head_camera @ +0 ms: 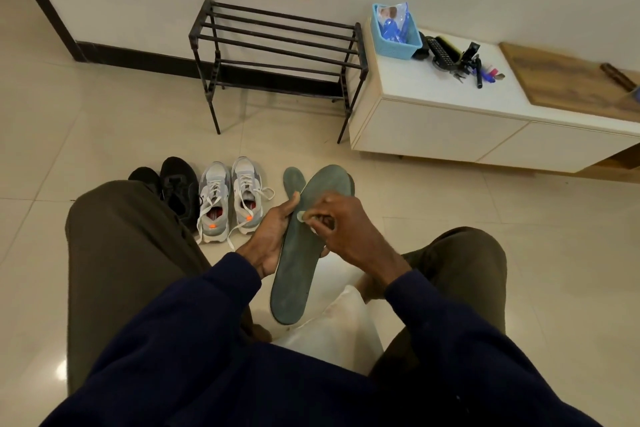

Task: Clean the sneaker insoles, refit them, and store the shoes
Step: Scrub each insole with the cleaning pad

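Pale floor tiles run back to a cream wall, where a dark metal shoe rack (277, 55) stands with bare bars beside a low white cabinet (433, 135). A blue basket (394, 31) and a clutter of small tools sit on its tabletop. The person is seated with the grey-green insole (298, 274) held up between the knees. The left hand (273, 232) grips its edge, thumb over the top and fingers curled behind. The right hand (343, 222) has its fingers bunched, pinching what looks like a small pale wipe (301, 217) against the middle of the insole. A second insole (293, 178) lies on the floor just beyond, next to the grey sneakers (230, 198), which sit side by side with laces loose and red linings showing. A black pair (176, 187) stands just left of them. I'd judge this the cleaning stage, early on: both insoles are out, one is under the wipe, and I can't tell whether the other is done. Refitting and racking the shoes are not yet begun.
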